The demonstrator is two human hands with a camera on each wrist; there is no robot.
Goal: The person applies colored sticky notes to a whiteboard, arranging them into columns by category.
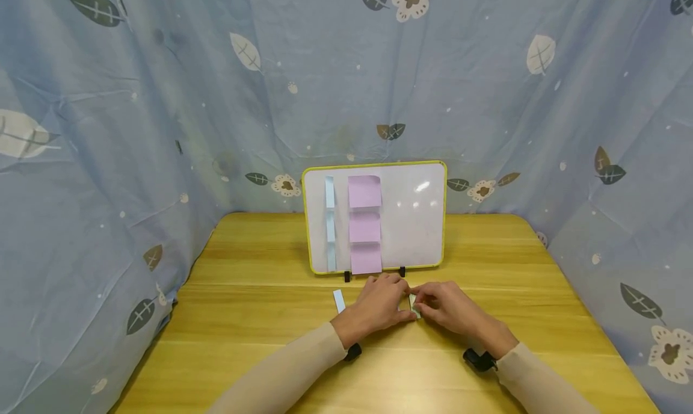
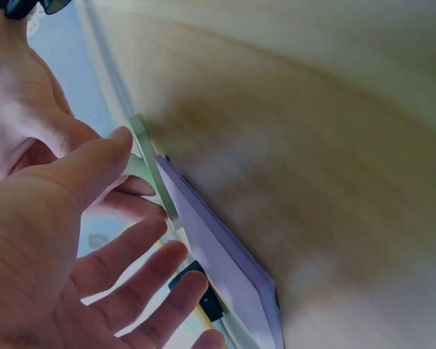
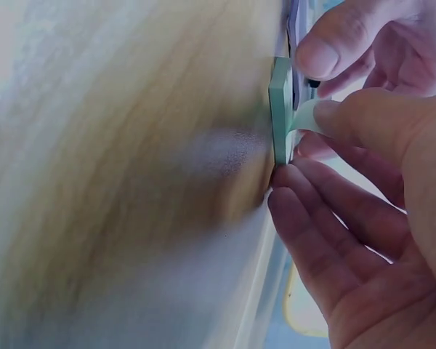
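A small narrow pad of pale green sticky notes [image 3: 280,109] lies on the table in front of the whiteboard, between both hands. My right hand [image 1: 452,308] pinches its top sheet [image 3: 304,118], which curls up off the pad. From the other side my left hand [image 1: 379,305] holds the pad, thumb at the near end and fingertips at the far end. Beneath that hand, a purple sticky-note pad [image 2: 221,262] shows in the left wrist view; the head view hides it. Left of the left wrist lies a narrow pale blue sticky-note strip [image 1: 339,301], partly covered.
A yellow-framed whiteboard [image 1: 414,233] stands upright on black feet [image 1: 402,272] behind the hands. It bears a column of blue strips [image 1: 330,224] and a column of purple notes [image 1: 365,226]. A patterned blue curtain [image 1: 325,71] surrounds the wooden table [image 1: 243,269].
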